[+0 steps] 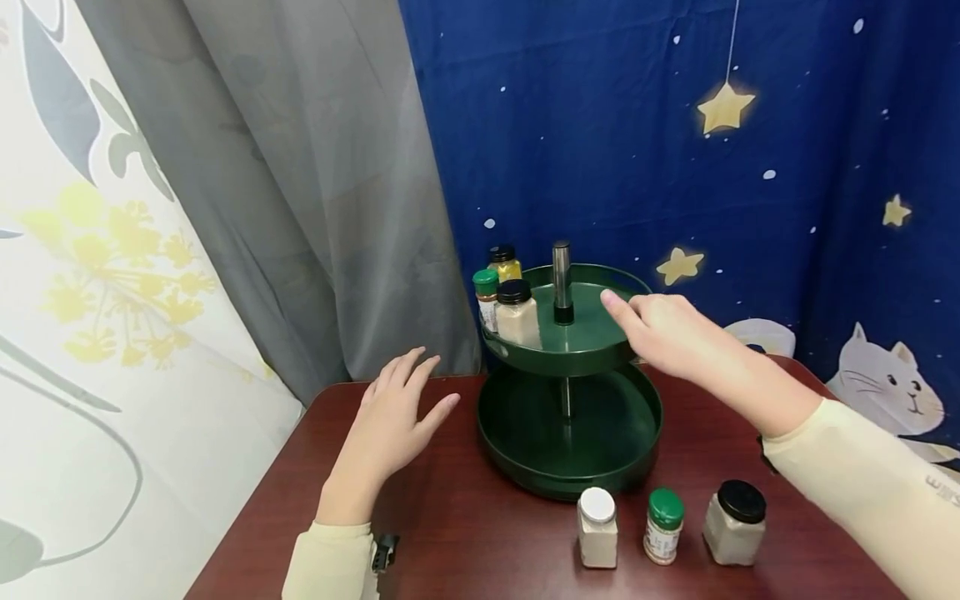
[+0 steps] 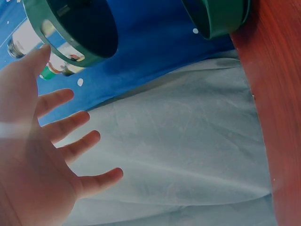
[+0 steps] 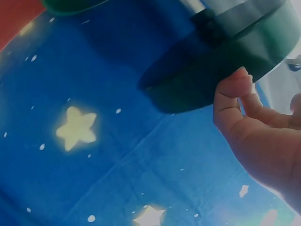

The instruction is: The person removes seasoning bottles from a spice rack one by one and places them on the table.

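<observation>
A dark green two-tier round rack with a metal post stands on the table. My right hand is at the right side of its upper tier, bent fingers against the outer wall and thumb at the rim. My left hand hovers left of the rack, fingers spread and holding nothing. On the upper tier's left side sit a black-lidded jar of pale powder, a green-lidded spice bottle and a black-lidded yellow jar. The lower tier shows a bare floor.
On the reddish-brown table, in front of the rack, stand a white-lidded jar, a green-lidded spice bottle and a black-lidded jar. Grey and blue star-patterned curtains hang close behind the table.
</observation>
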Demonstrator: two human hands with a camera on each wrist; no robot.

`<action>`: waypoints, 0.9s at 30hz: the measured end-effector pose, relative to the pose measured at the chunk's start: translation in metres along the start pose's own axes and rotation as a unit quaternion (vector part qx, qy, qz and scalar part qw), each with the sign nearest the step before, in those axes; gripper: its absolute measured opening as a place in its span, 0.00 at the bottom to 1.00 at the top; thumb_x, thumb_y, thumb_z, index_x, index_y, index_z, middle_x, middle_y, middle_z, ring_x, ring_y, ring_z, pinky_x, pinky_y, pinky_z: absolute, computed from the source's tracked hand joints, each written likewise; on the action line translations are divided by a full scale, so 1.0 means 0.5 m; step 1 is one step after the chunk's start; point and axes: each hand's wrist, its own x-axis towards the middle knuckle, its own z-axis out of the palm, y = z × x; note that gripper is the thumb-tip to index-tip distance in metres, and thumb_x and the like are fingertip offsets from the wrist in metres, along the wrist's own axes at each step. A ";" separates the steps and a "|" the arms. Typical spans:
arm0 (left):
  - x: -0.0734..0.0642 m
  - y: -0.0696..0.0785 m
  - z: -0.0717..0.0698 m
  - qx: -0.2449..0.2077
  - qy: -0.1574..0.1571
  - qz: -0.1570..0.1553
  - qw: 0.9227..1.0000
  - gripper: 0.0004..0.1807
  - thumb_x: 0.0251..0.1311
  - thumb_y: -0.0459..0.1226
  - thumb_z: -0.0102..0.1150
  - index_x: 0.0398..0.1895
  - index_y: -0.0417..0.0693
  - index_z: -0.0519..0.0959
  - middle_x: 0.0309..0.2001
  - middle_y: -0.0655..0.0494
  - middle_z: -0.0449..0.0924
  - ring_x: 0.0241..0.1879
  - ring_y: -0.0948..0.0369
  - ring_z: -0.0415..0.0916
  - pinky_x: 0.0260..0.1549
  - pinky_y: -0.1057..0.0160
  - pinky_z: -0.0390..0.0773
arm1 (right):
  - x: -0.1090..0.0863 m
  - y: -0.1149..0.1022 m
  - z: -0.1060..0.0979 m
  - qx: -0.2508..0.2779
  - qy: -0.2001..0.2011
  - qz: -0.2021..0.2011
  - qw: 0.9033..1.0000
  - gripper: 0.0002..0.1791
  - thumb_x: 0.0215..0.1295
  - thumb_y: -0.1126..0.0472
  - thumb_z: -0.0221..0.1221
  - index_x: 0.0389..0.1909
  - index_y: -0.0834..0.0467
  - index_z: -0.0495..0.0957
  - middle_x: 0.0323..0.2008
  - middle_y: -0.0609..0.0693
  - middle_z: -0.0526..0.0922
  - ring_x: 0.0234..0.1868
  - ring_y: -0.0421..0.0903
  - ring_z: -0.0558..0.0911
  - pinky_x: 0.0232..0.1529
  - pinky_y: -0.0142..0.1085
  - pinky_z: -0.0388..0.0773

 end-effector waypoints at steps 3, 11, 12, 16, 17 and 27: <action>0.003 0.002 -0.001 -0.001 0.002 0.002 1.000 0.38 0.74 0.61 0.58 0.80 0.54 0.69 0.81 0.47 0.63 0.80 0.42 0.61 0.75 0.30 0.64 | 0.025 0.022 -0.013 -0.014 -0.013 0.011 1.000 0.46 0.85 0.32 0.31 0.54 0.67 0.83 0.44 0.62 0.88 0.51 0.61 0.84 0.54 0.59 0.79; 0.004 0.005 0.003 -0.012 0.000 0.004 1.000 0.38 0.74 0.61 0.58 0.80 0.54 0.70 0.82 0.48 0.63 0.80 0.41 0.60 0.75 0.29 0.64 | 0.115 0.060 -0.031 -0.067 -0.036 0.010 0.997 0.31 0.85 0.45 0.38 0.25 0.57 0.75 0.26 0.55 0.75 0.35 0.56 0.80 0.44 0.49 0.77; 0.004 0.006 0.003 -0.011 -0.001 0.004 1.000 0.38 0.74 0.61 0.58 0.80 0.54 0.69 0.82 0.48 0.63 0.80 0.41 0.60 0.75 0.29 0.64 | 0.126 0.061 -0.031 -0.076 -0.039 0.005 0.996 0.30 0.85 0.46 0.38 0.23 0.56 0.73 0.24 0.54 0.73 0.33 0.55 0.79 0.42 0.49 0.77; 0.004 0.004 0.005 -0.010 -0.001 0.002 1.000 0.37 0.74 0.60 0.58 0.79 0.54 0.70 0.82 0.48 0.63 0.80 0.42 0.61 0.75 0.30 0.65 | 0.164 0.065 -0.028 -0.118 -0.046 -0.025 0.992 0.29 0.85 0.49 0.40 0.20 0.54 0.71 0.22 0.52 0.70 0.30 0.54 0.78 0.42 0.48 0.77; 0.004 0.005 0.005 -0.011 0.000 0.003 1.000 0.37 0.74 0.60 0.58 0.79 0.54 0.70 0.82 0.48 0.63 0.80 0.42 0.61 0.75 0.30 0.65 | 0.171 0.067 -0.026 -0.127 -0.048 -0.033 0.990 0.29 0.85 0.50 0.40 0.20 0.55 0.71 0.22 0.52 0.70 0.30 0.53 0.78 0.42 0.48 0.77; 0.000 0.003 0.011 -0.018 -0.004 0.002 1.000 0.36 0.74 0.59 0.59 0.79 0.54 0.71 0.81 0.47 0.64 0.80 0.42 0.61 0.75 0.30 0.65 | 0.205 0.083 -0.017 -0.169 -0.068 -0.090 0.979 0.14 0.78 0.65 0.50 0.43 0.65 0.85 0.42 0.61 0.88 0.43 0.55 0.84 0.49 0.53 0.82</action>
